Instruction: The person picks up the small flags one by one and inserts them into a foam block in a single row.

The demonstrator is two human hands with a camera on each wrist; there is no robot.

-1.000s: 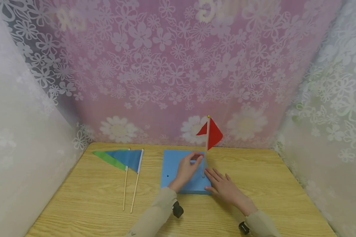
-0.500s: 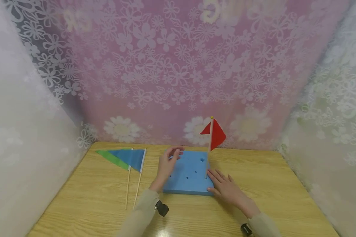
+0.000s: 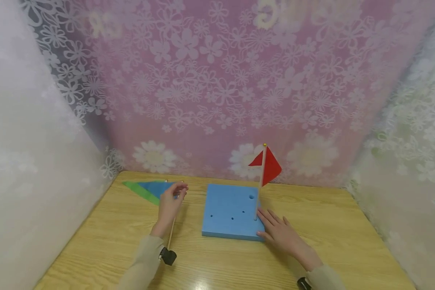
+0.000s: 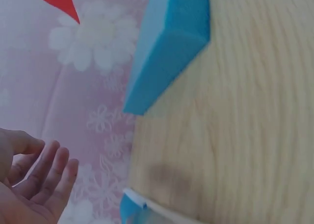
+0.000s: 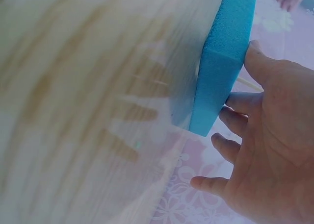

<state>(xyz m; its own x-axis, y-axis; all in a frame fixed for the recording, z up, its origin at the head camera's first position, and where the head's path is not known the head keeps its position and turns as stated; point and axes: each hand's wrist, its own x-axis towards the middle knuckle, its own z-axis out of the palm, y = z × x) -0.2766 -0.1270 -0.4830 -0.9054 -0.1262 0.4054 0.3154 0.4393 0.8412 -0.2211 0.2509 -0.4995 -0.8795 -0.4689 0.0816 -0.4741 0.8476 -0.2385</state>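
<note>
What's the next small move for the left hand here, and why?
Probably lower the left hand and pinch the stick of the blue flag lying under it. The hand hovers open above that flag, holding nothing. The red flag stands in the foam block, which has free holes, and the right hand rests on the block's corner, steadying it.

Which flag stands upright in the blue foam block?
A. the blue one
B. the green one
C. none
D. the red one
D: the red flag stands upright in the blue foam block beside the right hand; the blue flag and green flag lie on the table.
</note>
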